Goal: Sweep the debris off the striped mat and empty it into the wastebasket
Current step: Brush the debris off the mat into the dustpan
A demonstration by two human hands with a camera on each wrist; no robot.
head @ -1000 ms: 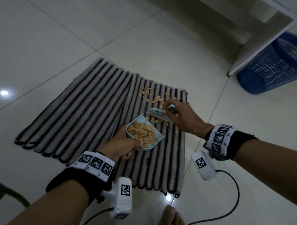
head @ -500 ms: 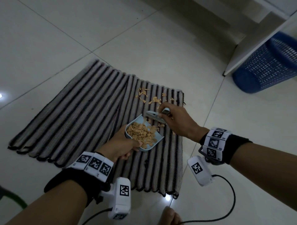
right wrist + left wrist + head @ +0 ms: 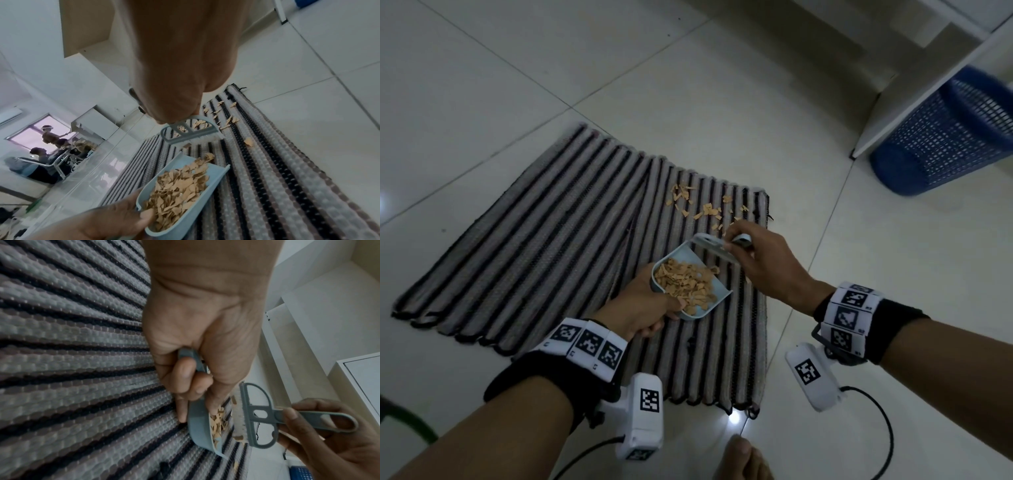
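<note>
A grey-and-black striped mat (image 3: 551, 246) lies on the tiled floor. My left hand (image 3: 643, 305) grips a light blue dustpan (image 3: 709, 301) by its handle; the pan holds a heap of tan chips (image 3: 685, 284) and rests on the mat. My right hand (image 3: 760, 260) holds a small grey brush (image 3: 710, 246) at the pan's far lip, bristles down (image 3: 239, 415). More tan chips (image 3: 705, 209) lie scattered on the mat beyond the brush. In the right wrist view the dustpan (image 3: 213, 175) sits below the brush (image 3: 189, 131). A blue mesh wastebasket (image 3: 941, 137) lies at the upper right.
A white furniture panel (image 3: 928, 78) stands beside the wastebasket. My bare toes (image 3: 743, 459) are at the bottom edge, near the mat's front right corner. Cables trail from the wrist cameras across the floor (image 3: 883, 442). People sit far off in the right wrist view (image 3: 41, 162).
The brush has drawn in toward the dustpan's lip, pushing chips into the pan. The left hand and pan have barely moved. The head view has shifted slightly.
</note>
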